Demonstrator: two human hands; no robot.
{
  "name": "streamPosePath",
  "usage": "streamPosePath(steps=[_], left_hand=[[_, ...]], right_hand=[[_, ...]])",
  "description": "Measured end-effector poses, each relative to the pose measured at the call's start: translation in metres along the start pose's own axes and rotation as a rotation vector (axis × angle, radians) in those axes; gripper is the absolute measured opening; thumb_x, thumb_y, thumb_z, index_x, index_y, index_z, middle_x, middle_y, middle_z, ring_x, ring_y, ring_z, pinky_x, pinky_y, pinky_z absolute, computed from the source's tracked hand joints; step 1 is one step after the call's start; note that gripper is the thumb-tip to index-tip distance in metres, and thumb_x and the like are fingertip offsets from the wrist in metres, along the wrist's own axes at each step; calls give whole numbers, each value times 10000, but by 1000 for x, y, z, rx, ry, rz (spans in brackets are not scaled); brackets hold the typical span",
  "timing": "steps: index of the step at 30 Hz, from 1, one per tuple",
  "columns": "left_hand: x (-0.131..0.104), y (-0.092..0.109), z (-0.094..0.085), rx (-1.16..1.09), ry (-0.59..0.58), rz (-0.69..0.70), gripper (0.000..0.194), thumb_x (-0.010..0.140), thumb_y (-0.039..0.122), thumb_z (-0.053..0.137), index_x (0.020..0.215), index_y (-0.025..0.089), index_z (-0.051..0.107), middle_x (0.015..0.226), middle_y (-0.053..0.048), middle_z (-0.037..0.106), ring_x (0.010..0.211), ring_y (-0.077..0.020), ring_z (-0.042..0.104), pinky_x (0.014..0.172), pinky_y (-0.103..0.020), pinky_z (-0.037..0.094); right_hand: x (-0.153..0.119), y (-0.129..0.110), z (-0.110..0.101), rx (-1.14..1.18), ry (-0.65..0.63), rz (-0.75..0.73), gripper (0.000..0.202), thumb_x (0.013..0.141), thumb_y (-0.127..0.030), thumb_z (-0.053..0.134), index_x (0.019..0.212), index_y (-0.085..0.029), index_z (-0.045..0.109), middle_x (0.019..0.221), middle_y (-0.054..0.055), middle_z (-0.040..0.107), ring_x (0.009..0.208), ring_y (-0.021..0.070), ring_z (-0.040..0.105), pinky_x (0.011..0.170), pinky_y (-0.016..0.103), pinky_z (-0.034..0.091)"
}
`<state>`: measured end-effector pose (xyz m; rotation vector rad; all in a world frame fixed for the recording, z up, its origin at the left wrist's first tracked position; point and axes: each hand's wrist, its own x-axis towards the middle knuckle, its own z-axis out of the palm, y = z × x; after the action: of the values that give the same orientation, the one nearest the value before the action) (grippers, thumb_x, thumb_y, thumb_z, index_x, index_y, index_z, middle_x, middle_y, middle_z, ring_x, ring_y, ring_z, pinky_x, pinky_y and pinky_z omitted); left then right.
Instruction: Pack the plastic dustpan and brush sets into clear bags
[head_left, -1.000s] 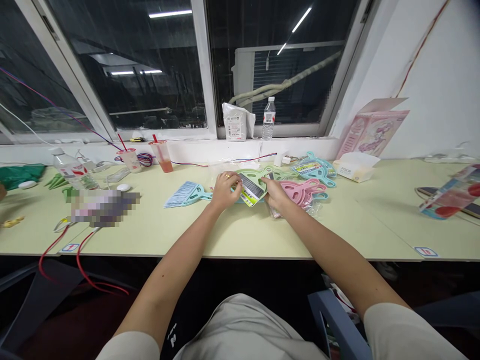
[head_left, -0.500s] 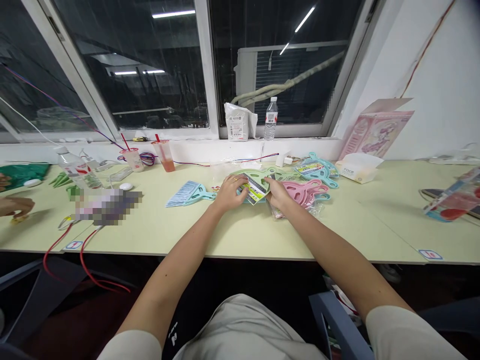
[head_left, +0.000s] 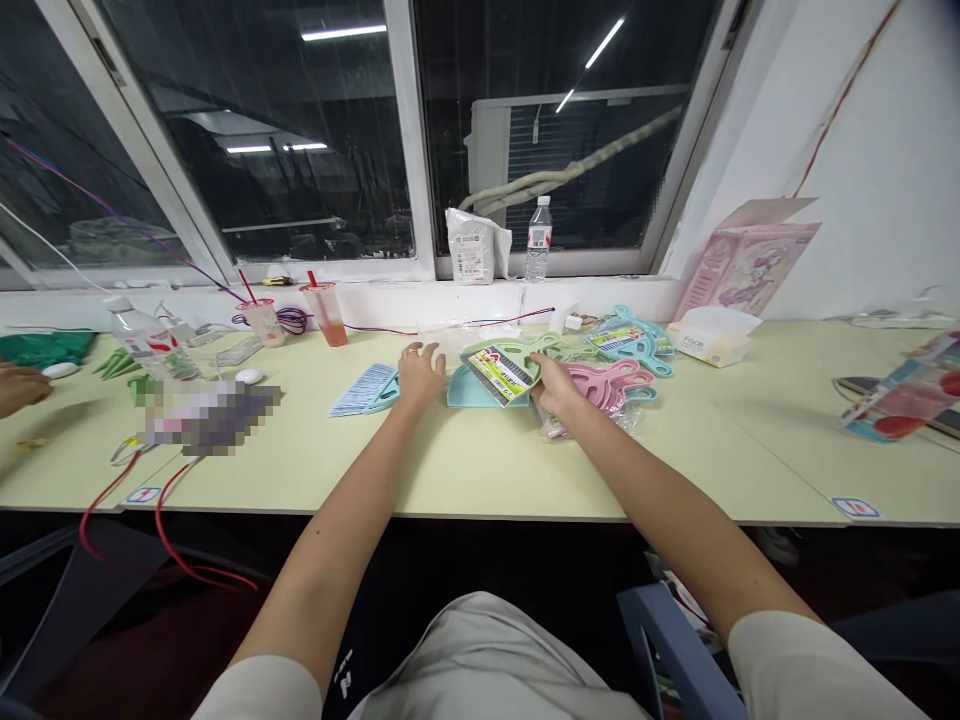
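Note:
My right hand (head_left: 553,385) grips a green mini dustpan set (head_left: 504,364) with a yellow label, lifted a little off the table. Under it lies a teal dustpan (head_left: 466,389). My left hand (head_left: 420,373) is spread open, its fingers at the handle of a teal brush with a pale blue bristle head (head_left: 367,390) lying flat to the left. Pink dustpan sets in clear wrap (head_left: 609,383) lie right of my right hand. More teal and green sets (head_left: 634,340) are stacked behind them.
A drink cup with a red straw (head_left: 327,311), a second cup (head_left: 262,319), a water bottle (head_left: 535,238) and a white bag (head_left: 473,246) stand near the window. A tissue box (head_left: 710,335) and pink carton (head_left: 742,263) sit right. Another person's hand (head_left: 16,386) rests far left.
My left hand let go of the green set and moved left onto the teal brush handle. My right hand turned the green set label up, uncovering the teal dustpan.

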<state>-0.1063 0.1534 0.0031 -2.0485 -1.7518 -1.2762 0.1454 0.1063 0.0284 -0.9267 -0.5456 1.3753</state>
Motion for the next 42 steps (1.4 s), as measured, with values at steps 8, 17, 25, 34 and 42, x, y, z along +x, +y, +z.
streamPosePath(steps=[8, 17, 25, 34, 42], left_hand=[[30, -34, 8, 98, -225, -188, 452, 998, 493, 480, 1263, 217, 720, 1406, -197, 630, 1399, -402, 451, 1144, -583, 343], [24, -27, -10, -47, 34, -239, 387, 1021, 417, 455, 1148, 180, 733, 1087, -160, 721, 1115, -309, 627, 1035, -428, 449], [26, -42, 12, 38, -212, -213, 421, 1011, 501, 471, 1184, 235, 748, 1336, -171, 684, 1398, -385, 464, 1156, -547, 335], [32, -38, 15, 36, -216, -164, 489, 989, 472, 509, 1419, 279, 638, 1449, -168, 615, 1442, -385, 413, 1157, -569, 336], [24, -35, 9, -41, -89, -180, 290, 1002, 411, 503, 1002, 208, 710, 1231, -160, 721, 1234, -327, 600, 1100, -472, 419]], right_hand=[[2, 4, 0, -26, -21, -30, 32, 933, -179, 603, 935, -200, 627, 745, -4, 694, 635, 161, 679, 638, 311, 650], [3, 3, -1, -5, -5, -51, 49, 930, -177, 593, 949, -198, 633, 720, -6, 687, 643, 165, 675, 634, 306, 646], [1, 5, 1, -25, -23, -55, 33, 921, -170, 607, 922, -200, 620, 731, -17, 679, 621, 148, 663, 631, 281, 633], [5, 9, -1, -75, -35, -66, 34, 930, -187, 602, 927, -198, 634, 736, -21, 677, 600, 136, 641, 636, 276, 628], [0, 7, 0, -76, -48, -76, 44, 898, -170, 638, 916, -207, 623, 733, -21, 680, 635, 149, 664, 663, 289, 630]])
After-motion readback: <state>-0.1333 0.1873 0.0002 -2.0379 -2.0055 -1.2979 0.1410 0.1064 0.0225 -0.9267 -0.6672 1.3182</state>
